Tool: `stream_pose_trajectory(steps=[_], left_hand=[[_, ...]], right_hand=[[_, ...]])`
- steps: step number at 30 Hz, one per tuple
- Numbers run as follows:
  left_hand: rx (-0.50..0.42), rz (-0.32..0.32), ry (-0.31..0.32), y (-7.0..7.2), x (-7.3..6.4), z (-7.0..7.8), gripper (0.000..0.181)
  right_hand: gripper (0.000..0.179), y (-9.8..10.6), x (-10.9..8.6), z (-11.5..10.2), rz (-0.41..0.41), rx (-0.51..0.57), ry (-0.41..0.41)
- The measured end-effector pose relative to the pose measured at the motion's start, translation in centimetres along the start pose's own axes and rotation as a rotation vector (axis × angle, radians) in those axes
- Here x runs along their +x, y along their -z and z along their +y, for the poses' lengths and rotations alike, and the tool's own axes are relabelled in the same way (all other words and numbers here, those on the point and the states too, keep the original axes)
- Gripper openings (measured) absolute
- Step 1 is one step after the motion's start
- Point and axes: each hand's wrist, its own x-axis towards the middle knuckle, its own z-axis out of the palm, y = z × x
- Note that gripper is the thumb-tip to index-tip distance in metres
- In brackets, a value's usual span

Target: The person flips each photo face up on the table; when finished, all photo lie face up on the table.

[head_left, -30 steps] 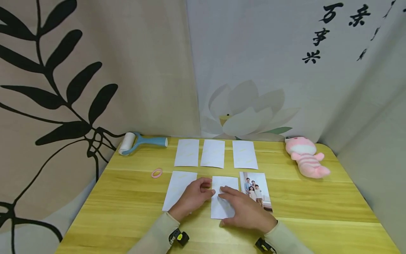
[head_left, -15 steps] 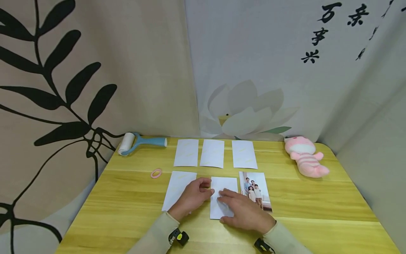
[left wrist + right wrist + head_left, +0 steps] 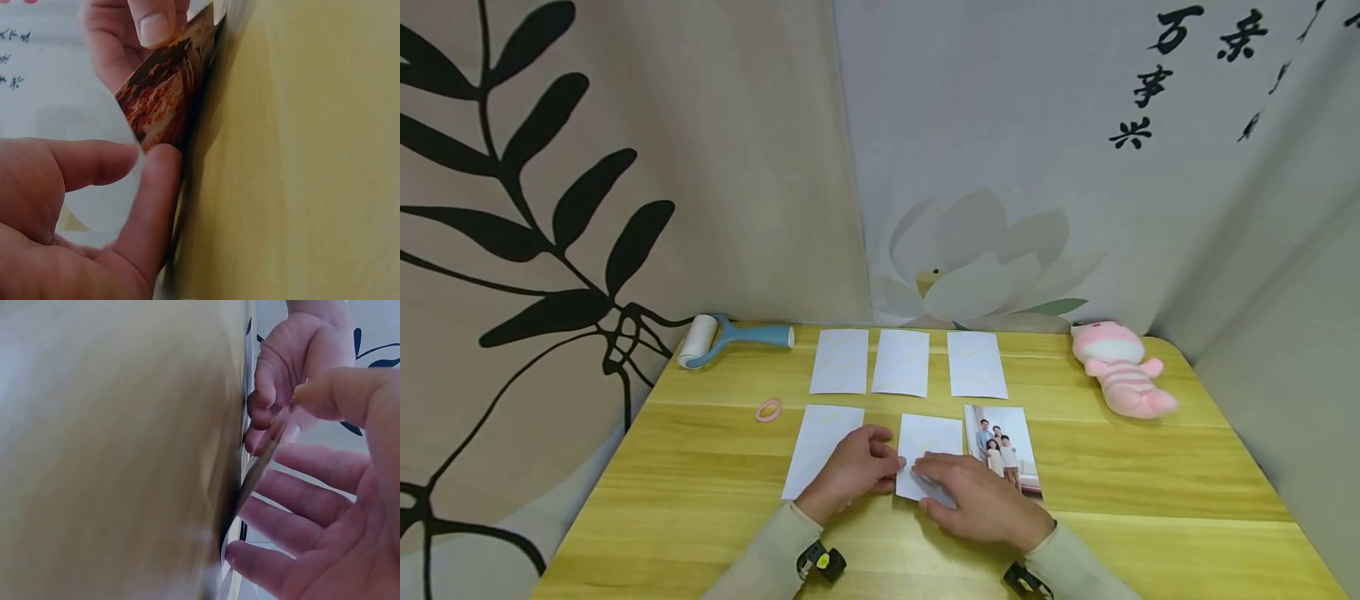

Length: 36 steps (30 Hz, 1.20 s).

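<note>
A photo print (image 3: 931, 433), plain white side up, lies in the middle of the front row with its near edge tilted up off the table. On its underside the left wrist view shows a reddish-brown picture (image 3: 165, 103). My left hand (image 3: 857, 462) pinches the print's left near corner between thumb and index finger. My right hand (image 3: 981, 496) holds the right side, fingers spread over the white back and thumb at the near edge. Beside it on the right lies a family photo (image 3: 1009, 446), face up and partly behind the right hand. Another white-backed print (image 3: 820, 442) is partly covered by the left hand.
Behind the front row lie three white-backed prints (image 3: 900, 362) on the wooden table (image 3: 1150, 517). A blue-handled lint roller (image 3: 741, 335) sits at the back left, a pink ring (image 3: 768, 410) nearer, and a pink plush toy (image 3: 1123, 371) at the back right.
The near edge of the middle print has come up from the table, while its far edge stays low. Both hands have barely shifted.
</note>
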Motion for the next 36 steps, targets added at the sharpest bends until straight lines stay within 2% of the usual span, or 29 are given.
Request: stream_pose_trajectory(steps=[6, 10, 14, 17, 21, 24, 29, 32, 36], left_hand=[[-0.089, -0.029, 0.005, -0.2, 0.3, -0.1, 0.066], [-0.109, -0.059, 0.002, -0.2, 0.4, -0.1, 0.056], [-0.130, -0.076, -0.012, 0.0, 0.5, -0.1, 0.052], [-0.159, -0.076, -0.042, 0.2, 0.7, -0.2, 0.053], [-0.204, -0.076, -0.092, 0.4, 0.7, 0.2, 0.052], [-0.219, -0.080, -0.117, 0.5, 0.4, 0.9, 0.052], [-0.218, -0.101, -0.152, 0.4, 0.2, 1.5, 0.057], [-0.213, -0.116, -0.194, 0.2, 0.2, 1.6, 0.058], [-0.209, -0.137, -0.255, -0.2, 0.1, 1.9, 0.057]], right_hand=[[0.043, 0.1, -0.1, 0.2, 0.019, -0.015, 0.006], [0.047, 0.1, -0.1, 0.4, 0.029, -0.024, -0.003], [0.050, 0.5, 0.1, 0.4, 0.038, -0.007, -0.044], [0.049, 0.8, 0.4, 0.2, 0.078, 0.016, -0.094], [0.043, 1.2, 1.0, 0.1, 0.172, 0.042, -0.138], [0.037, 1.3, 1.5, 0.3, 0.222, 0.129, -0.191], [0.032, 1.5, 2.0, 0.4, 0.239, 0.375, -0.323], [0.035, 1.6, 2.3, 0.2, 0.243, 0.438, -0.349], [0.038, 1.9, 2.6, -0.1, 0.272, 0.475, -0.341]])
